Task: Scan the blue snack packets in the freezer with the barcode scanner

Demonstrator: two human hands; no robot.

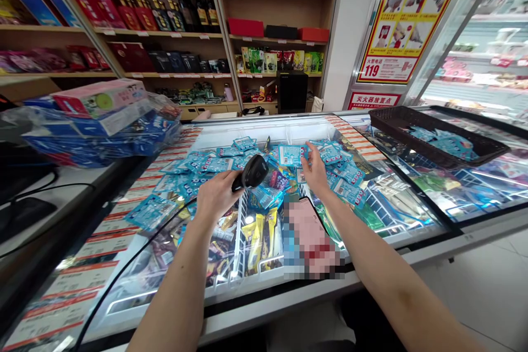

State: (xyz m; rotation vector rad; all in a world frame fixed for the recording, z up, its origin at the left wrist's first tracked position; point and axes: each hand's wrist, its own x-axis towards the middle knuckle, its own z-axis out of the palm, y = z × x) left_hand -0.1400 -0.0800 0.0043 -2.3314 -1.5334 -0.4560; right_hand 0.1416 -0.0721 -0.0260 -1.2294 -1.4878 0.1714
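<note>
In my left hand [215, 198] is a black handheld barcode scanner [252, 171], its head tilted toward the middle of the freezer top; a black cable [136, 256] trails from it toward the lower left. My right hand [315, 169] pinches the right end of a small light-blue packet [290, 155] with a white label facing up. Many similar blue packets [206, 164] lie scattered over the glass lid on both sides of my hands. A phone [311, 231], partly blurred out, rests on the glass below my right wrist.
Under the glass, yellow-wrapped ice creams [259, 234] sit between white wire dividers. A dark brown basket [437, 137] holding blue packets stands at the right. Plastic-wrapped boxes [103, 115] are stacked at the left. Behind the freezer rise stocked shelves [173, 33].
</note>
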